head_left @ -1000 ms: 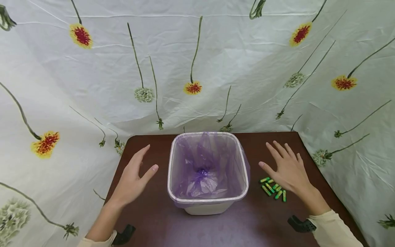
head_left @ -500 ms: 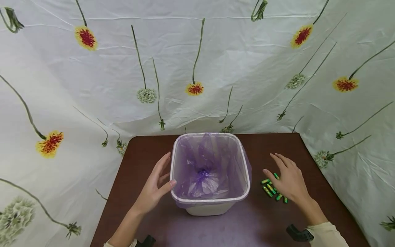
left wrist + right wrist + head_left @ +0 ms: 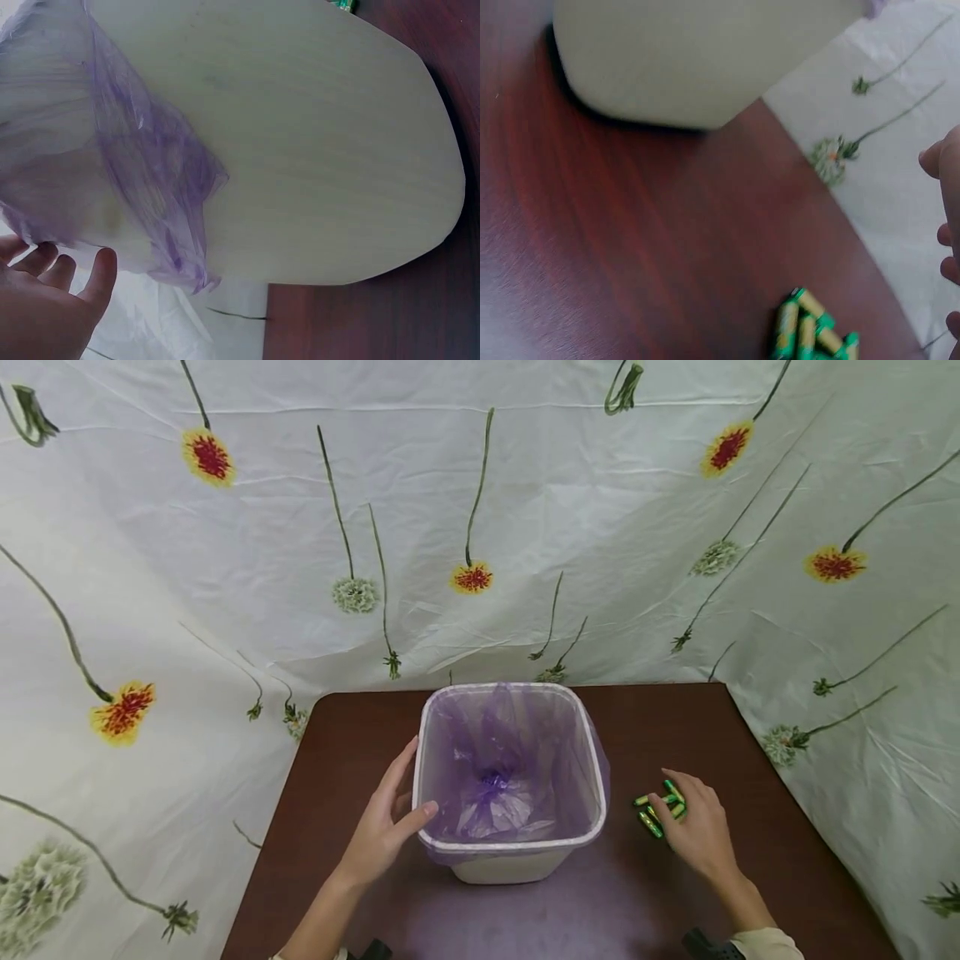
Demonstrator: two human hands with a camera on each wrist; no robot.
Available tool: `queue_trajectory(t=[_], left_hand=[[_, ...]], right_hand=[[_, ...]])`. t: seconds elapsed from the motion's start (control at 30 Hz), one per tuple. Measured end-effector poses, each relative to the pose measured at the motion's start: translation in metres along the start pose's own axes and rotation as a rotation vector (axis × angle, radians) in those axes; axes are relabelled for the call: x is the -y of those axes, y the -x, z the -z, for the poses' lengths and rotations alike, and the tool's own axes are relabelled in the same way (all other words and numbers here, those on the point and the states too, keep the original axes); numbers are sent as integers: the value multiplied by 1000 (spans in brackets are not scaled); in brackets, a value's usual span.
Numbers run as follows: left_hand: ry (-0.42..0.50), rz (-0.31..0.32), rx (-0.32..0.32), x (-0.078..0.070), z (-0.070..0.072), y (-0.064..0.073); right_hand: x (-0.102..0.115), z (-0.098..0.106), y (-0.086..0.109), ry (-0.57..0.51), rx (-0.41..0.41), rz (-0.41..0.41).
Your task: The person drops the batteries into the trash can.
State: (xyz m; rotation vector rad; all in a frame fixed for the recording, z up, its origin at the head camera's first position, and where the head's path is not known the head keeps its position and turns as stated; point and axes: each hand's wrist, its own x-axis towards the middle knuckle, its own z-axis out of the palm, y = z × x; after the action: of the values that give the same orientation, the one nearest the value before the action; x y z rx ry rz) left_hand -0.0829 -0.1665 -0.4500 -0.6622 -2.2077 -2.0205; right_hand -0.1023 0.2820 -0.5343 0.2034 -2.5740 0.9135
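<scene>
My right hand (image 3: 699,828): released, above green batteries (image 3: 650,825) | long axes: mixed, nearest slants far-left to near-right | my left hand (image 3: 377,833): loose at bin's (image 3: 510,867) left rim

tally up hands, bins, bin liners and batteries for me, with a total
Left hand and right hand: 2
White bin: 1
Purple bin liner: 1
Batteries: at least 5, some may be hidden
Total: at least 9

batteries (image 3: 786,330) green and yellow; bin (image 3: 337,150) off-white; liner (image 3: 510,814) purple; table (image 3: 525,927) red-brown; cloth (image 3: 420,468) white, flower-printed
</scene>
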Motion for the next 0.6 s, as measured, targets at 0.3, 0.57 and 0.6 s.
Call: queue_trajectory(t=[0.3, 0.57, 0.6], left_hand=[[99, 26, -11, 2, -3, 2], [125, 49, -30, 3, -5, 3], [125, 50, -32, 3, -6, 3]], right_hand=[[-23, -18, 30, -22, -44, 7], [-40, -38, 49, 41, -95, -49], [-42, -41, 52, 57, -96, -56]])
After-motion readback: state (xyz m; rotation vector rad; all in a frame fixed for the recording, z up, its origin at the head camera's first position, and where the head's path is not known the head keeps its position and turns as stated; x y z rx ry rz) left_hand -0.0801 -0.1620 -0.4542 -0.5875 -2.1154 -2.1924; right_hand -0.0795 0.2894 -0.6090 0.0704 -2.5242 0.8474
